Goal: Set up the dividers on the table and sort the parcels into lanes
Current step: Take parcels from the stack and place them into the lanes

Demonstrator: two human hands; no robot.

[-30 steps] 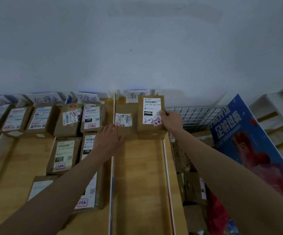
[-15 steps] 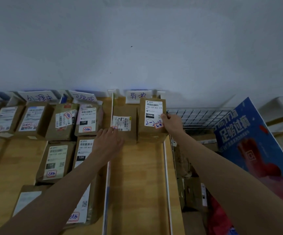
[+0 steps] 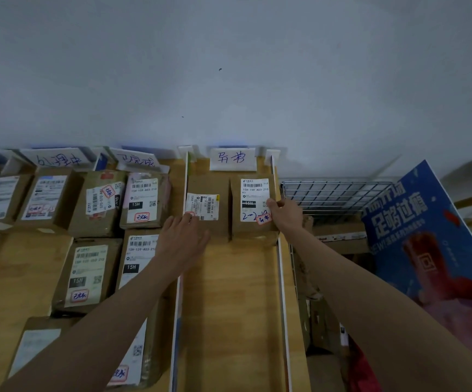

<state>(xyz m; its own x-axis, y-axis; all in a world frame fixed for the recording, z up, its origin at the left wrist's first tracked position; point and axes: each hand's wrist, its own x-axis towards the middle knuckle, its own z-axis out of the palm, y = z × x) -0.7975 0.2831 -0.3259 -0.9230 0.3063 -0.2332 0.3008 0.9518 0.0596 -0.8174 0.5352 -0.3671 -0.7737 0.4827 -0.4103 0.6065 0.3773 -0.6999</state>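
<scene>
The right hand (image 3: 285, 215) is pinching the labelled parcel (image 3: 253, 206) at its right edge, standing it at the rightmost lane's far end. The left hand (image 3: 182, 239), fingers flat, is touching the neighbouring parcel (image 3: 208, 209) just left of it.

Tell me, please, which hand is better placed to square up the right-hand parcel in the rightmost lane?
Probably the right hand: it already grips the right-hand parcel, while the left hand rests by the neighbouring parcel.
</scene>
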